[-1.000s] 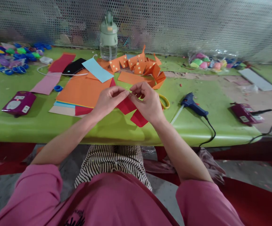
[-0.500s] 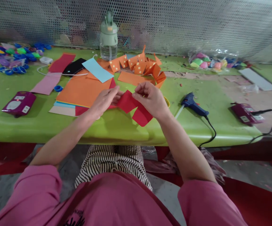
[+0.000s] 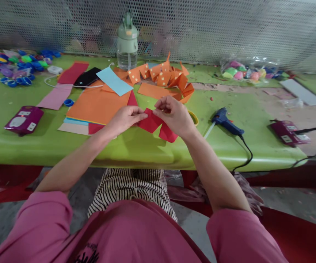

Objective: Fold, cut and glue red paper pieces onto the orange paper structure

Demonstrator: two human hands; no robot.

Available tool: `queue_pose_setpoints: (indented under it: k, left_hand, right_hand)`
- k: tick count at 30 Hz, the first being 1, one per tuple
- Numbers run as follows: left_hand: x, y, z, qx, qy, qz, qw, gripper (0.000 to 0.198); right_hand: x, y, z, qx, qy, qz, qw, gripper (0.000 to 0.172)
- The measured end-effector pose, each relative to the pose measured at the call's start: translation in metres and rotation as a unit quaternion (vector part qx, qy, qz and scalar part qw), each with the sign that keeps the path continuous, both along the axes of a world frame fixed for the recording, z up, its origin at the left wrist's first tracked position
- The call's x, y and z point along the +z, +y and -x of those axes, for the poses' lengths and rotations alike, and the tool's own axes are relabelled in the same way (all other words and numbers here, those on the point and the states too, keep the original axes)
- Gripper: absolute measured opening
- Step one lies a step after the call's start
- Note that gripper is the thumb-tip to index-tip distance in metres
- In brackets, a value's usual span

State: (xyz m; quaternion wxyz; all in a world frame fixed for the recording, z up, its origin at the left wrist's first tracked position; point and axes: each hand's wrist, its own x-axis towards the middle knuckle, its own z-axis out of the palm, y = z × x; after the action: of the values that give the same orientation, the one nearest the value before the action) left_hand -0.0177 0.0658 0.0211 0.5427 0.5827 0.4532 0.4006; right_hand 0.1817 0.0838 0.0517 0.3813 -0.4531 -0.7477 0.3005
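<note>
A folded, notched piece of red paper (image 3: 150, 121) is held in the air between my two hands, just above the table's front part. My left hand (image 3: 127, 117) pinches its left upper edge between thumb and fingers. The same paper is gripped along its top by my right hand (image 3: 172, 114), whose fingers are curled and cover part of it. A stack of orange paper sheets (image 3: 97, 107) lies beside my left hand. Behind my hands is a heap of cut orange paper strips (image 3: 162, 75) with pale yellow squares. A yellow ring (image 3: 193, 117), partly hidden, sits beside my right wrist.
A blue glue gun (image 3: 227, 122) lies at right, its cord trailing over the green table's (image 3: 136, 153) edge. Purple power sockets (image 3: 23, 119) stand on both sides. Farther back are a water bottle (image 3: 127, 44), a phone (image 3: 88, 77), and a bag of colourful pieces (image 3: 247, 71).
My left fingers have gone from stretched out beside the red paper to pinching its edge. The paper has tilted slightly; my right hand keeps its grip.
</note>
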Motion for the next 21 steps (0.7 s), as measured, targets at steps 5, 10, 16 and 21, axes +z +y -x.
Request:
queue_pose_setpoints:
  k: [5,10,16,21]
  left_hand:
    - [0.0001,0.0004,-0.0004,0.001,0.014,0.000,1.000,0.030]
    - [-0.0045,0.0011,0.0008,-0.025,-0.003,-0.011,1.000,0.025]
    - [-0.0025,-0.0030,0.0003,-0.037,0.029,-0.019,0.999,0.029]
    - [0.0033,-0.0063,-0.0020,-0.030,0.001,0.004,1.000,0.035]
  right_hand:
    - [0.0037,-0.0033,-0.0001,0.005,-0.033,-0.021,0.999,0.010]
    - [0.0016,-0.0032,-0.0009,0.019,-0.038,-0.011,0.999,0.010]
    - [0.0054,-0.0065,0.0002,0.047,-0.078,-0.017,0.996,0.008]
    - [0.0088,-0.0081,0.0003,0.071,-0.098,-0.025,0.992,0.013]
